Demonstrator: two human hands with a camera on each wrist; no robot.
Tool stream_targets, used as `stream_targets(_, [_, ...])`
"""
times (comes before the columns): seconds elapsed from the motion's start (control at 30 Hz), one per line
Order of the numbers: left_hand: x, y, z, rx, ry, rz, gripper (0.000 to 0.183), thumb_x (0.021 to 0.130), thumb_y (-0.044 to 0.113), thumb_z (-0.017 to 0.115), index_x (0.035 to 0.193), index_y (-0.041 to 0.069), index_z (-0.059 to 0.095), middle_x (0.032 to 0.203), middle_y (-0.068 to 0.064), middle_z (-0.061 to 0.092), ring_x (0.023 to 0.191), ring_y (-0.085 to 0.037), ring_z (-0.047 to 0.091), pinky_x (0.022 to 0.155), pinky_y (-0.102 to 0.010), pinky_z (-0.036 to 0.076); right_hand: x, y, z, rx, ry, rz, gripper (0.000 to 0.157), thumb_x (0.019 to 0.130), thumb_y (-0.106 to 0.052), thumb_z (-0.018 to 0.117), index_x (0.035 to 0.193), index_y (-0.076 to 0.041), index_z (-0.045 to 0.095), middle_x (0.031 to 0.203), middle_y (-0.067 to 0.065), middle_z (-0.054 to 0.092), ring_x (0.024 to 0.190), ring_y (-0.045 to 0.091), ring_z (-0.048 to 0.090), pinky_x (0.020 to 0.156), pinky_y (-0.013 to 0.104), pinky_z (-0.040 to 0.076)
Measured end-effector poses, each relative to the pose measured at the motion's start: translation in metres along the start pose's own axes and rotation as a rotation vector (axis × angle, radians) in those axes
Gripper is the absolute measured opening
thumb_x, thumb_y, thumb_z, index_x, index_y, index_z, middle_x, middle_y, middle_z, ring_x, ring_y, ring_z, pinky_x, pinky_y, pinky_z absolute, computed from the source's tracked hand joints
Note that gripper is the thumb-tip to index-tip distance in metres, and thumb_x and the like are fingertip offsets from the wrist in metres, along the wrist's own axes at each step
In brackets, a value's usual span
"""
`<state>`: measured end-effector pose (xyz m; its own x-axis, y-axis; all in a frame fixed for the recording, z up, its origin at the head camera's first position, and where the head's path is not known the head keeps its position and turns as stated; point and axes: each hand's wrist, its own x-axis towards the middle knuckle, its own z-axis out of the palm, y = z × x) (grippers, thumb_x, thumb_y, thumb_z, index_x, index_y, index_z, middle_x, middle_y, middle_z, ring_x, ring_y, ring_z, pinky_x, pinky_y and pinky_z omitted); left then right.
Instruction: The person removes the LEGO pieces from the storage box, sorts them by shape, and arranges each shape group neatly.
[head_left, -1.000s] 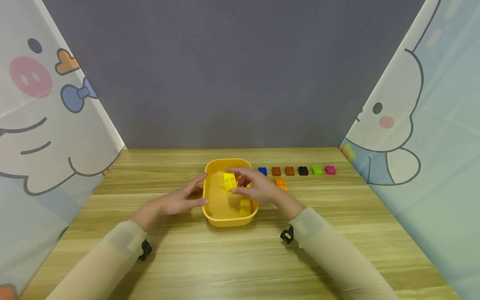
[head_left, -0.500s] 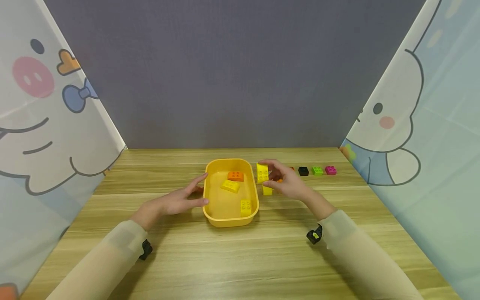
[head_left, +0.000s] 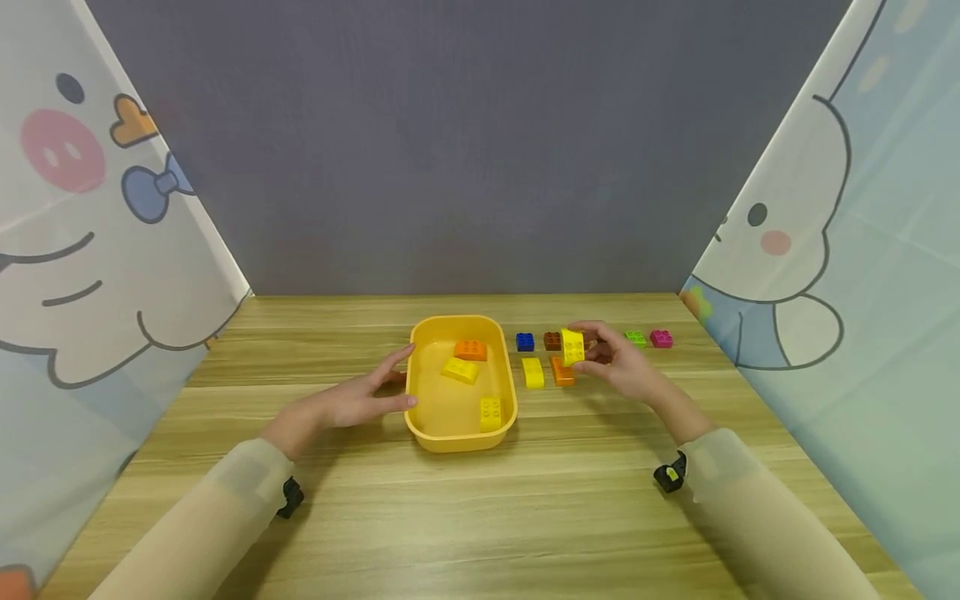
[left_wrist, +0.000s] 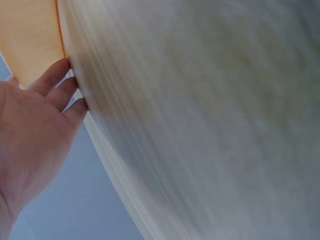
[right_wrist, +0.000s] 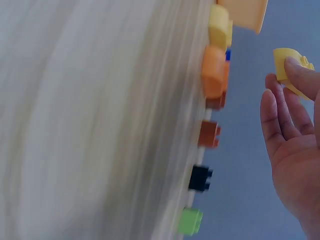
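yellow brick (head_left: 573, 346) over wooden table (head_left: 480, 517), grey wall (head_left: 465, 150) behind

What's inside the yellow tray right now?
The tray holds three bricks: an orange brick, a flat yellow brick and an upright yellow brick. Its near wall hides a strip of floor.

table (head_left: 465, 517) wood | backdrop (head_left: 465, 142) grey | cartoon curtains (head_left: 82, 217) at both sides

Left hand (head_left: 341, 406) flat, fingers (left_wrist: 56, 85) straight, reaching forward, forearm low and angled inward. Right hand (head_left: 626, 367) raised further out, fingers (right_wrist: 280, 117) curled in pinch, thumb on top, forearm stretched forward. Both in pale sleeves.
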<state>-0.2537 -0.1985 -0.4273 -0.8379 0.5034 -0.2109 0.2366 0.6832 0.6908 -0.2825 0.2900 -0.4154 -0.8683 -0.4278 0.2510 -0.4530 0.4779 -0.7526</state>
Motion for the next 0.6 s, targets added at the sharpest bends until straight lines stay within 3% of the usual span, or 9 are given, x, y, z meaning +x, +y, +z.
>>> stream_targets(0.17, [0.000, 0.001, 0.000, 0.006, 0.006, 0.005, 0.100, 0.105, 0.065, 0.063, 0.177, 0.040, -0.001, 0.173, -0.023, 0.041, 0.162, -0.049, 0.036, 0.129, -0.077, 0.023, -0.005, 0.011, -0.009, 0.003, -0.004, 0.053, 0.063, 0.101, 0.007, 0.074, 0.158, -0.003, 0.051, 0.136, 0.028, 0.056, 0.101, 0.029, 0.070, 0.082, 0.019, 0.059])
stream_targets(0.37, [-0.001, 0.001, 0.001, -0.005, 0.005, 0.002, 0.100, 0.105, 0.065, 0.064, 0.177, 0.041, -0.001, 0.173, -0.022, 0.041, 0.162, -0.048, 0.037, 0.130, -0.076, 0.023, -0.009, 0.021, -0.014, -0.045, -0.017, 0.123, 0.061, 0.102, -0.001, 0.077, 0.158, -0.003, 0.053, 0.139, 0.031, 0.061, 0.105, 0.035, 0.074, 0.083, 0.020, 0.060])
stream_targets(0.6, [0.000, 0.002, 0.001, 0.001, 0.007, -0.001, 0.099, 0.105, 0.066, 0.063, 0.177, 0.041, -0.001, 0.174, -0.022, 0.040, 0.162, -0.048, 0.036, 0.129, -0.077, 0.023, -0.009, 0.035, -0.020, -0.151, -0.072, 0.157, 0.061, 0.102, -0.005, 0.077, 0.157, 0.000, 0.053, 0.137, 0.032, 0.063, 0.106, 0.039, 0.076, 0.088, 0.044, 0.065])
